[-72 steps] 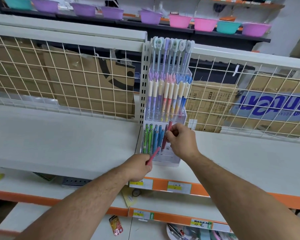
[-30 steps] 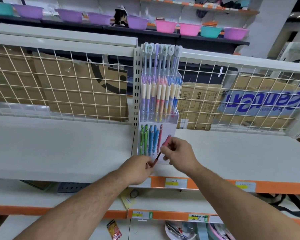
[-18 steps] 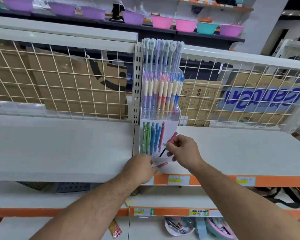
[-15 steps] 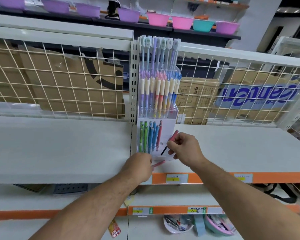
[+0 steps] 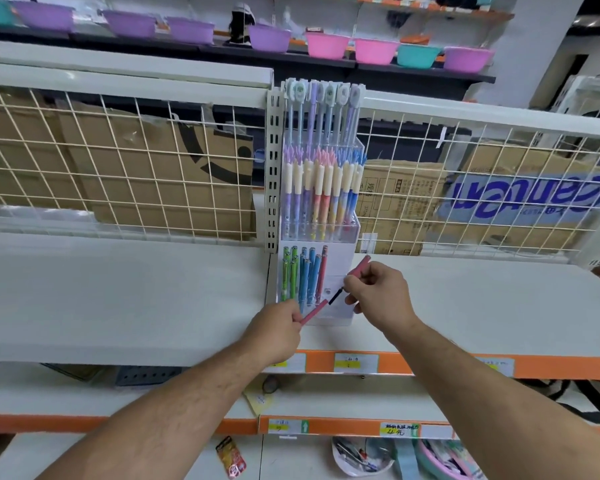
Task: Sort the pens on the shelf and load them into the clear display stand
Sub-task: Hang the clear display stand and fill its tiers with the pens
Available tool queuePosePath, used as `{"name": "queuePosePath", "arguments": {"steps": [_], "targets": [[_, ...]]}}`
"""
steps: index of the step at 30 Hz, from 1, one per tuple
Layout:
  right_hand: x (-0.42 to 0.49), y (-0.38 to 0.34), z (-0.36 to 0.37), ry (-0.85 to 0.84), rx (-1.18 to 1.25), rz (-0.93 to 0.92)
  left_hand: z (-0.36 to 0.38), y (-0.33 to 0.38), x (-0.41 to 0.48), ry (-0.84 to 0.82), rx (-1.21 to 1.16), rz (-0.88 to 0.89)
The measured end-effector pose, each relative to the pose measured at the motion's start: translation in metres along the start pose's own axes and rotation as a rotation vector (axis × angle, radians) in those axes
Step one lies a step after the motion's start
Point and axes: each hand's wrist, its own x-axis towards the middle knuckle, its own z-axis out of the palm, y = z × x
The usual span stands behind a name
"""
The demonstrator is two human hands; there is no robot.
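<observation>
The clear display stand (image 5: pixel 340 313) stands upright on the white shelf (image 5: pixel 118 299), in three stepped tiers. The lowest tier holds green pens (image 5: pixel 289 275), blue pens (image 5: pixel 308 277) and one pink pen (image 5: pixel 322 271), all upright. An uncapped pink pen (image 5: pixel 357 268) is tilted before the stand, its pink cap (image 5: pixel 314 311) apart, lower left.

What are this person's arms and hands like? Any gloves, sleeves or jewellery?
Both arms are bare from the frame's bottom edge to the wrist, with visible hair and no sleeves showing. The left hand and right hand wear no gloves; no watch, bracelet or ring is visible.
</observation>
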Motion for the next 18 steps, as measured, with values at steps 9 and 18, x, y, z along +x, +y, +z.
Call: {"name": "queuePosePath", "arguments": {"steps": [9, 18], "targets": [[-0.001, -0.011, 0.001, -0.01, 0.049, -0.069, -0.008, 0.003, -0.011, 0.035, -0.043, -0.003], [-0.005, -0.014, 0.0, -0.045, 0.066, -0.063, -0.008, 0.004, -0.019, 0.032, -0.118, -0.001]]}}
